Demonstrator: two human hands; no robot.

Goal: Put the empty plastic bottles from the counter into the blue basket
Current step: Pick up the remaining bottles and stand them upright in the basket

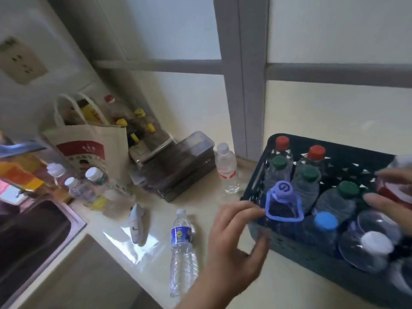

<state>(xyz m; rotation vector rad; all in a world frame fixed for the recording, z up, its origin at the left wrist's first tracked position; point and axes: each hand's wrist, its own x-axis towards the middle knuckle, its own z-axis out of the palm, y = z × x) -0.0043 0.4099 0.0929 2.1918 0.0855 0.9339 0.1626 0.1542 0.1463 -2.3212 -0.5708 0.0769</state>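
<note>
The blue basket (287,244) stands at the right of the counter, packed with several upright bottles with red, green, blue and white caps. My left hand (234,248) hovers open by the basket's near left corner, fingertips next to a bottle with a purple loop handle (283,201). My right hand (392,197) grips a red-labelled bottle (394,188) over the basket's right side. A clear bottle with a blue label (181,250) lies on the counter. Another clear bottle with a white cap (227,168) stands upright behind it.
A sink (33,237) lies at the left. Behind it stand small white-capped bottles (82,186), a canvas tote bag (93,148), yellow-capped condiment bottles (138,123) and a dark plastic box (178,168). A small white tube (137,224) lies on the counter. A window frame rises behind.
</note>
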